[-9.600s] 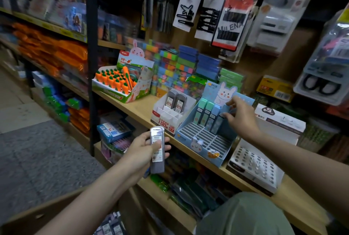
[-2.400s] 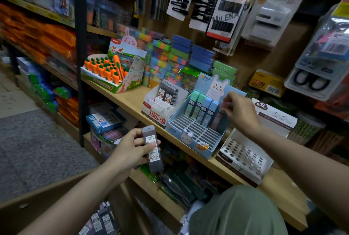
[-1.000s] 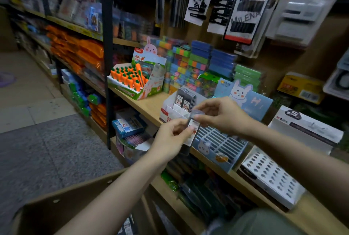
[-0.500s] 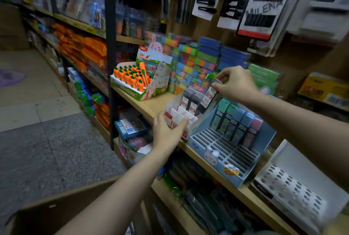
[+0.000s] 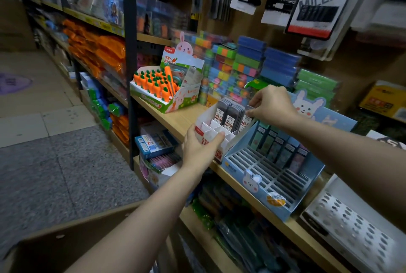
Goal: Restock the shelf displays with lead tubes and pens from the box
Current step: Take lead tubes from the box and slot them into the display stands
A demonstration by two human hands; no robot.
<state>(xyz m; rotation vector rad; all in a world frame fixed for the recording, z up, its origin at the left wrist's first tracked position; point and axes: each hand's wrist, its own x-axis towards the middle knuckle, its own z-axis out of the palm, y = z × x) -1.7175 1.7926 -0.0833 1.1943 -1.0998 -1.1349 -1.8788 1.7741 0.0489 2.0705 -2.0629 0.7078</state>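
A white and red display box (image 5: pixel 208 129) stands on the wooden shelf (image 5: pixel 175 119), with dark grey lead tubes (image 5: pixel 229 114) upright in its back row. My left hand (image 5: pixel 198 147) grips the box's front edge. My right hand (image 5: pixel 271 103) pinches the top of one grey lead tube (image 5: pixel 246 120), which sits low in the back right slot. To the right stands a blue rabbit display (image 5: pixel 270 176) holding several pastel lead tubes (image 5: pixel 279 149) in its rear row. The brown cardboard box (image 5: pixel 72 239) lies open at bottom left.
A carrot pen display (image 5: pixel 163 90) stands left of the white box. Stacks of coloured packs (image 5: pixel 241 70) line the back of the shelf. A white perforated holder (image 5: pixel 351 228) sits at the right. Hair clip cards (image 5: pixel 314 2) hang overhead. A lower shelf (image 5: pixel 158 147) holds more stock.
My right hand has lowered the grey lead tube from above the white box down into its back slot. My left hand stays on the box's front edge.
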